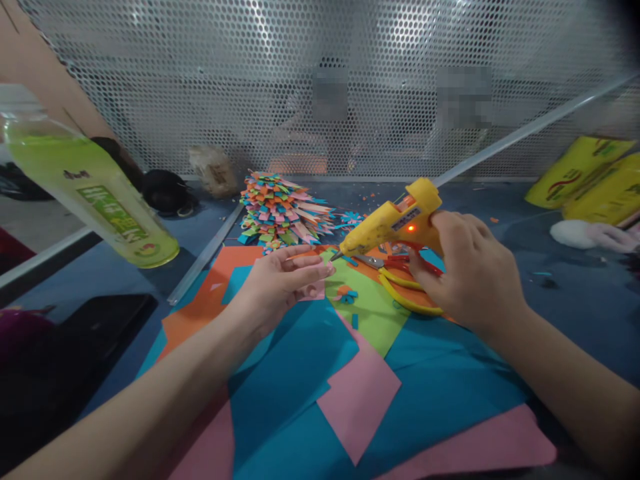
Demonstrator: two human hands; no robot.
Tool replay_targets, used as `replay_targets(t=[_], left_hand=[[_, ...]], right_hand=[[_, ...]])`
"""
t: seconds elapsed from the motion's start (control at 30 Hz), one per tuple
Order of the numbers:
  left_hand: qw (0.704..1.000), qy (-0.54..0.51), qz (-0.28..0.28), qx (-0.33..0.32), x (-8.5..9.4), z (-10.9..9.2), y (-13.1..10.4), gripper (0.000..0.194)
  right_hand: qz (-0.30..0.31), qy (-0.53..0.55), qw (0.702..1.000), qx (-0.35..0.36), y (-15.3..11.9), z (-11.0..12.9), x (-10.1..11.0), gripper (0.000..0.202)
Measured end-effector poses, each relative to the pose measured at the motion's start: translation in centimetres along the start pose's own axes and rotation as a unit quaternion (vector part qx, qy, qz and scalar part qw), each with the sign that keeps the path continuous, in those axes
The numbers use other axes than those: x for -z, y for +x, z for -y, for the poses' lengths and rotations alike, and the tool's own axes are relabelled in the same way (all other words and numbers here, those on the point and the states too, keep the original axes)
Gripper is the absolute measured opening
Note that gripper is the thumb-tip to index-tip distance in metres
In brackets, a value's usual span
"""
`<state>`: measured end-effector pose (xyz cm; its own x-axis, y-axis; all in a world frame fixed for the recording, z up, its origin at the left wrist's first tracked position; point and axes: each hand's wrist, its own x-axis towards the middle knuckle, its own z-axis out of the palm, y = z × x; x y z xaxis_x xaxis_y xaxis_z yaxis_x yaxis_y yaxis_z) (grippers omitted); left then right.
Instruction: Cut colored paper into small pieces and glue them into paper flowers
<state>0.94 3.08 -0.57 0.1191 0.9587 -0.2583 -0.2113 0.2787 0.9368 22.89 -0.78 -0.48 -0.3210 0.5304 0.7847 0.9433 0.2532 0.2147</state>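
Your left hand (280, 280) pinches a small pink piece (329, 265) between its fingers at the far end of the green sheet (381, 319), and your right hand (473, 273) wraps its fingers around the yellow glue gun (383, 229), apparently to steady its downward-angled nozzle (337, 255) just beside that piece.

The right hand (473, 277) grips a yellow glue gun (377, 230), its indicator light glowing orange, the nozzle close to a small pink piece (330, 265) pinched in the left hand (275, 283). Below, blue, pink, orange and green sheets (300, 373) overlap on a dark tabletop (570, 313). A cone of multicolored strips (283, 210) stands behind, before a perforated metal screen (225, 53); a bottle of green drink (95, 187) is at left.
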Motion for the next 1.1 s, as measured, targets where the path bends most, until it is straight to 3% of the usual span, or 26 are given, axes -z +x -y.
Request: replay_targets(t=[0.5, 0.83, 1.1], left_hand=[[0.999, 0.013, 0.027, -0.016, 0.04, 0.10, 0.06, 0.042], [0.999, 0.020, 0.012, -0.031, 0.17, 0.01, 0.16, 0.044], [0.999, 0.018, 0.014, -0.034, 0.35, 0.14, 0.28, 0.047]], right_hand=[[-0.013, -0.002, 1.000, 0.010, -0.04, -0.10, 0.01, 0.032], [-0.047, -0.023, 0.998, 0.023, 0.13, -0.06, 0.00, 0.032], [-0.039, -0.023, 0.999, 0.026, 0.13, -0.01, -0.09, 0.028]])
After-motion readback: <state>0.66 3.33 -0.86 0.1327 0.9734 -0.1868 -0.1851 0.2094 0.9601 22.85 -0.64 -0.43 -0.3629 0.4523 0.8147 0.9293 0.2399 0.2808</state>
